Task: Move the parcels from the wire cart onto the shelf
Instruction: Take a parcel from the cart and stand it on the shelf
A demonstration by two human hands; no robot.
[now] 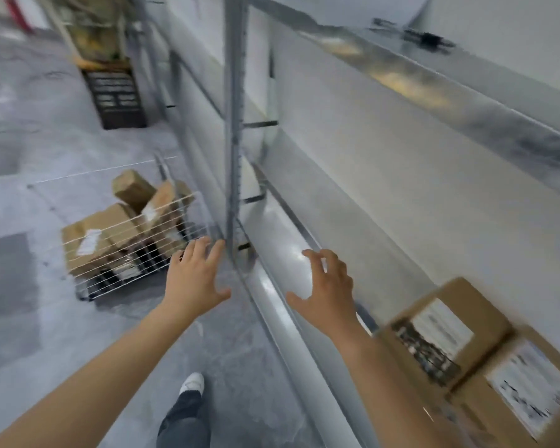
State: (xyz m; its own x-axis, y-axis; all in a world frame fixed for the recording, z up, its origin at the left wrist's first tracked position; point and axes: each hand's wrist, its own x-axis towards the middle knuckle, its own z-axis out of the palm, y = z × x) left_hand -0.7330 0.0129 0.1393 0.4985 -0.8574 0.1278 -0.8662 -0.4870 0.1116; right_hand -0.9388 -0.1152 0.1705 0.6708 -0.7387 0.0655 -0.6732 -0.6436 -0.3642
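Both hands are empty. Your left hand (196,279) and right hand (328,286) are stretched out in front, fingers (202,248) spread wide and slightly curved, gripping nothing.

Risks from here:
- The parcels in the wire cart (136,253) are a loose heap. The small tilted parcel (131,187) leans on the ones under it. If you pull the big labelled parcel (91,234) first, the pile will likely shift or tip.
- The cart wall is open wire. Go in over the rim, because reaching through the mesh would snag your fingers.
- The shelf upright (233,156) stands just beside the cart and close to your left fingertips. A parcel swung across low could clip it.
- The view is blurred, so details in the cart are hard to read. Check your grip before lifting.

Position: the cart sits on the floor (46,318) ahead and to your left. The parcels are beyond and below your left fingertips, with no contact. Your right hand hovers over the front edge of the shelf (291,263), well apart from the cart. Two shelved parcels (440,331) already sit side by side at lower right, next to your right forearm.
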